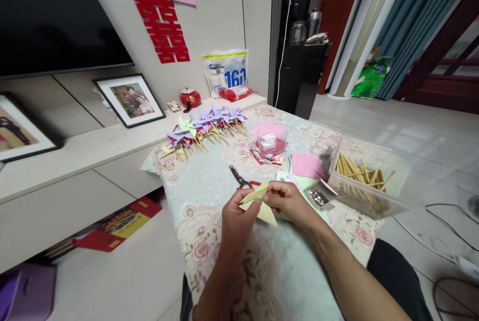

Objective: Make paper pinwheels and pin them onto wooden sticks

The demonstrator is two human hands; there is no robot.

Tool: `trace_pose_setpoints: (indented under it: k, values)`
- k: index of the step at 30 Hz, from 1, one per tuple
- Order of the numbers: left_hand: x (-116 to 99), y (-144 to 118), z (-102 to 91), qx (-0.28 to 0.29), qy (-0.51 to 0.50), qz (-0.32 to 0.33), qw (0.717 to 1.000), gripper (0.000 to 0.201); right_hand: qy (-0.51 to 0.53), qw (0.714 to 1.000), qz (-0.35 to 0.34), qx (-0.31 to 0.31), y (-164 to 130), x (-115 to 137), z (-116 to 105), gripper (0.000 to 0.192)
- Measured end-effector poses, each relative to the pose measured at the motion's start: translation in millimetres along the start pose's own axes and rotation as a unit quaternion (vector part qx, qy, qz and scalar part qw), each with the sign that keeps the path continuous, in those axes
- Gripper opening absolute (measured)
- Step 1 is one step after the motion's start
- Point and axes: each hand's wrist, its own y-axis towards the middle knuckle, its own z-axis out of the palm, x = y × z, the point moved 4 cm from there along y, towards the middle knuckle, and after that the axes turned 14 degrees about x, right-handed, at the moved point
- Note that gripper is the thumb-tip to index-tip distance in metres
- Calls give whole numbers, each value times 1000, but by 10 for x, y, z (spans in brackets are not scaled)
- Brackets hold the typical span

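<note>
Between my two hands is a pale yellow sheet of paper [266, 215], partly folded, held above the table's near half. My left hand [239, 211] pinches its left side, the thumb on top. On the right, the fingers of my right hand [282, 197] grip its upper edge. Just beyond lie red-handled scissors [239, 176], blades pointing away to the left. Beside my right hand sits a small open box of metal pins [317, 196]. Finished paper pinwheels [209, 124] on sticks lie in a row at the table's far left.
A clear plastic bin [389, 201] of short wooden sticks [361, 174] stands at the table's right edge. Pink paper sheets [307, 165] and a clear tub [271, 141] on patterned paper lie mid-table. Picture frames stand on the cabinet [86, 149] along the wall.
</note>
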Motion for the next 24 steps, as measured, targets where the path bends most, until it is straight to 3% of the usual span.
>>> trace_pose_setpoints:
  k: [6,11,18,24]
  values:
    - [1,-377,-58,-28,43,-2,999,14,40,999,12,0,-213,-127,155,16]
    - [89,-511,-71,-40,51,-7,998,12,69,997,19,-8,-257,-276,169,15]
    - [21,-486,-109,-17,188,125,974,24,74,997,28,0,-246,-339,109,27]
    - [-4,-511,-107,-17,232,145,962,23,-1,999,48,24,-271,-345,113,25]
